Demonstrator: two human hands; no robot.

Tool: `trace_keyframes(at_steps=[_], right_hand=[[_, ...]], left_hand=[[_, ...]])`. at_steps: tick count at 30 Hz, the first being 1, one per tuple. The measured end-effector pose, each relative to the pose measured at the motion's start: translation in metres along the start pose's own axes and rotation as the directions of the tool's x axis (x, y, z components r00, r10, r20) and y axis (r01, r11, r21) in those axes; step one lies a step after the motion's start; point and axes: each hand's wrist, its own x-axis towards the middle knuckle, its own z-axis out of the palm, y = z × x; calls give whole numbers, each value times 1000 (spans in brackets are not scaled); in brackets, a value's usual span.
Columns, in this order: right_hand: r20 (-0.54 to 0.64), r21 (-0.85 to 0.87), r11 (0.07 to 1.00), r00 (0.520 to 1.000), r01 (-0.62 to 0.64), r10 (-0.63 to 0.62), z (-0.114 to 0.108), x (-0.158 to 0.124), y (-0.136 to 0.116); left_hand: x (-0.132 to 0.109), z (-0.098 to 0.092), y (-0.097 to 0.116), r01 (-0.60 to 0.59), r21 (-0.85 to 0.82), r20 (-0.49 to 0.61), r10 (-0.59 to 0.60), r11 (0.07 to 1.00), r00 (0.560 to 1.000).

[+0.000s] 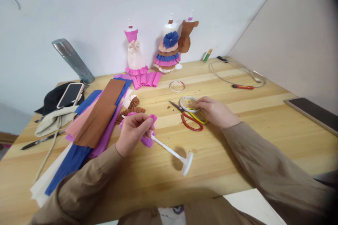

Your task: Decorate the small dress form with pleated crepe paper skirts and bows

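My left hand (134, 132) is closed around a small dress form wrapped in magenta crepe paper (148, 142). Its white stand (169, 150) points toward the lower right, tilted, with the round base off the hand's side. Most of the form's body is hidden by my fingers. To the right, my right hand (211, 110) pinches the edge of a roll of double-sided or clear tape (187, 104); which kind I cannot tell. Under the roll lie scissors (190, 123) with red and yellow handles, blades pointing left.
Crepe paper strips (100, 119) in several colours lie at left, beside paper rosettes (131, 102). Dressed mini mannequins (136, 56) stand along the wall. Also there: a bottle (74, 61), a phone (70, 95), a glue stick (207, 55), a red-handled cutter (243, 87) and a cable (211, 68).
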Motion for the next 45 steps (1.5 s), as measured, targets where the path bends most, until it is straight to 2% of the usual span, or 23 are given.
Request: trace_keyframes(at_steps=[4, 8, 11, 13, 15, 19, 21, 23, 25, 28, 31, 33, 35, 37, 39, 42, 45], right_hand=[[17, 17, 1000, 1000, -13, 13, -14, 6, -3], [-24, 68, 996, 998, -62, 64, -23, 7, -6], [-52, -38, 992, 992, -117, 115, -16, 10, -3], [-28, -88, 988, 992, -129, 127, -8, 13, 1], [-26, -75, 990, 993, -119, 117, -3, 13, 4], [-109, -39, 984, 980, -174, 169, -7, 3, -5], [-28, 3, 992, 992, -124, 124, -11, -5, -16], [76, 12, 1000, 997, -28, 27, -11, -11, -28], [107, -27, 1000, 994, 15, -12, -8, -13, -38], [112, -17, 1000, 994, -7, 8, -3, -9, -43], [102, 182, 980, 992, -85, 67, -6, -3, -42], [119, 478, 866, 988, -146, 101, -11, 0, -43], [175, 763, 614, 979, -202, 105, -18, 3, -48], [249, 903, 344, 966, -259, 73, -23, 7, -57], [292, 943, 162, 956, -290, 9, -25, 10, -70], [284, 959, 13, 957, -283, -66, -25, 16, -91], [246, 968, -48, 968, -248, -39, -25, 21, -108]], left_hand=[[-1, 3, 1, 4, 18, 11, -4, 1000, 1000], [-2, 4, 1, 22, 17, 6, -22, 1000, 1000], [-2, 3, 1, 27, 25, 4, -27, 999, 1000], [-2, 3, 1, 22, 28, 8, -22, 999, 1000], [-2, 3, 1, 24, 27, 15, -25, 999, 1000], [-2, 4, 1, 33, 22, 12, -34, 999, 999], [-1, 4, 1, 34, 18, 9, -34, 999, 999], [-1, 4, 1, 37, 9, 12, -37, 999, 999], [-1, 4, 0, 45, -9, 23, -45, 999, 999], [-1, 3, -2, 61, -44, 42, -59, 997, 997], [-1, 2, -2, 67, -61, 38, -65, 996, 997], [1, 1, -2, 78, -75, 26, -76, 994, 997], [3, 1, -1, 99, -93, 18, -97, 991, 995], [5, 1, 0, 114, -97, 20, -112, 989, 993], [6, 3, 3, 114, -91, 29, -112, 989, 993], [9, 7, 8, 104, -60, 51, -101, 993, 994], [13, 14, 13, 88, 35, 90, -90, 996, 992]])
